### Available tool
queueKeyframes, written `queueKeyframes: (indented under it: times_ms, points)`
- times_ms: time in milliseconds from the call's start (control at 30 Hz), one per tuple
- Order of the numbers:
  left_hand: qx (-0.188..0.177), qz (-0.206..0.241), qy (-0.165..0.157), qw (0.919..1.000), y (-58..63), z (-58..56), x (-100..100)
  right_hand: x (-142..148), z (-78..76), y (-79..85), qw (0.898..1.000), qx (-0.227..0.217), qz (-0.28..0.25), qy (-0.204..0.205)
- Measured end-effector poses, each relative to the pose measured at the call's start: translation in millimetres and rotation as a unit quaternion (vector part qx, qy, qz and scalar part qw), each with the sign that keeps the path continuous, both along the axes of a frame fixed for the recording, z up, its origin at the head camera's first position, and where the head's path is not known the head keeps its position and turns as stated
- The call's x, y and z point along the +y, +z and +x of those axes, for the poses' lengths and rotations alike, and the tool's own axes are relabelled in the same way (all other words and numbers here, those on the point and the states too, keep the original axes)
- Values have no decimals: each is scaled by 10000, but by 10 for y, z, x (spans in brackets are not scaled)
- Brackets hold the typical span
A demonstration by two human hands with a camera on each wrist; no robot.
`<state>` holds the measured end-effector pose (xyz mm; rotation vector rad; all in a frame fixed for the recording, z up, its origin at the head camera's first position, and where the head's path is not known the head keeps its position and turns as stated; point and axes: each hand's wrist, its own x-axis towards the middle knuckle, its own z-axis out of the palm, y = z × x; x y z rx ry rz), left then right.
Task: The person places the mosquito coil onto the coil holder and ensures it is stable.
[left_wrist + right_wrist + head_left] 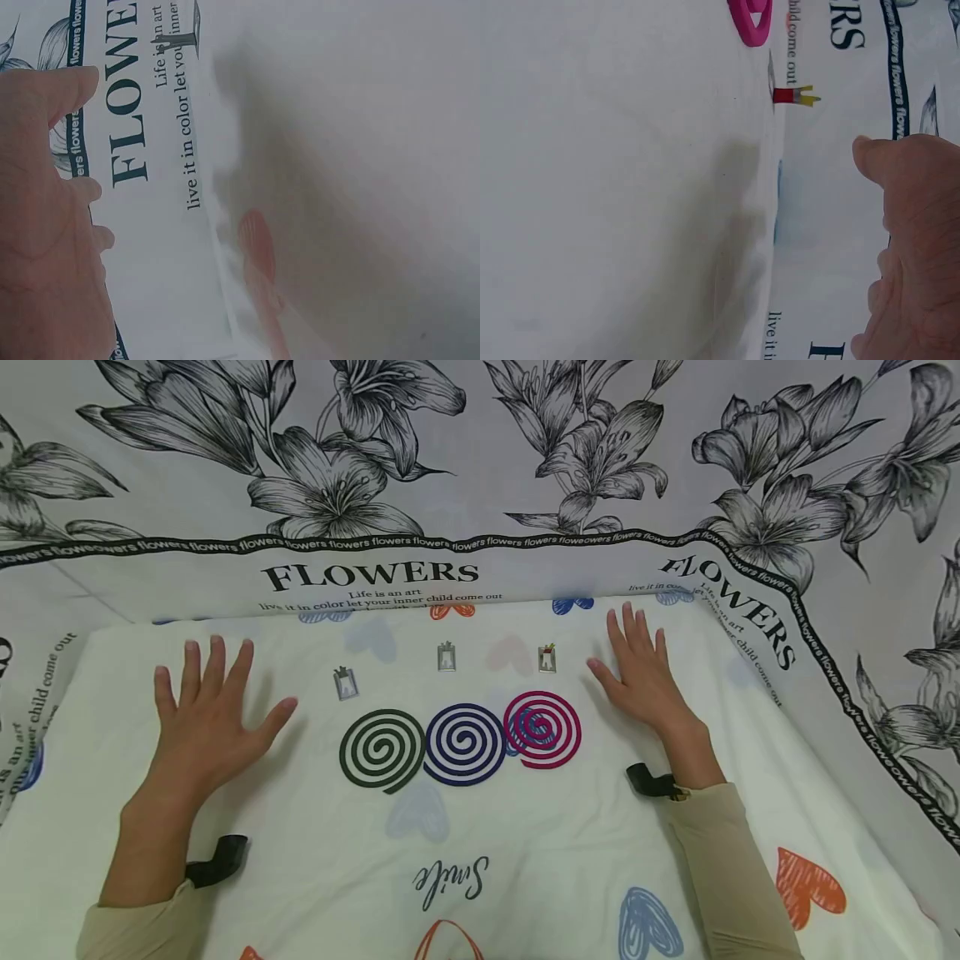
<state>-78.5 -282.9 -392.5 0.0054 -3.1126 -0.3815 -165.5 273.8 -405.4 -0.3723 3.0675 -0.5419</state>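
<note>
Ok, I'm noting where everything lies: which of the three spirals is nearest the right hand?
The pink spiral, at the right end of the row, is nearest the right hand; the blue spiral is mid-row, the dark green spiral leftmost.

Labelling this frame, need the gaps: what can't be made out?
Head: middle metal piece, too small for fine detail.
Left wrist: left hand, cut off by left edge.
Right wrist: right hand, cut off by right edge; pink coil, mostly cut off by top edge.

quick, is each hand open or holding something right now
Left hand: open, fingers spread, holding nothing.
Right hand: open, fingers apart, holding nothing.
</note>
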Motion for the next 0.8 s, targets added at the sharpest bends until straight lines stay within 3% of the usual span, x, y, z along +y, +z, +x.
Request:
queueKeyframes:
  times_ms: [200, 500, 800]
  points:
    - [17, -17, -169, 9999, -6, -2, 102, 16, 21, 22, 9999, 29, -98, -73]
    - [221, 10, -271, 9994, 38, 38, 251, 11, 33, 37, 9998, -9, -137, 144]
    - [513, 332, -553, 9966, 115, 35, 544, -62, 85, 44, 9984, 183, -245, 481]
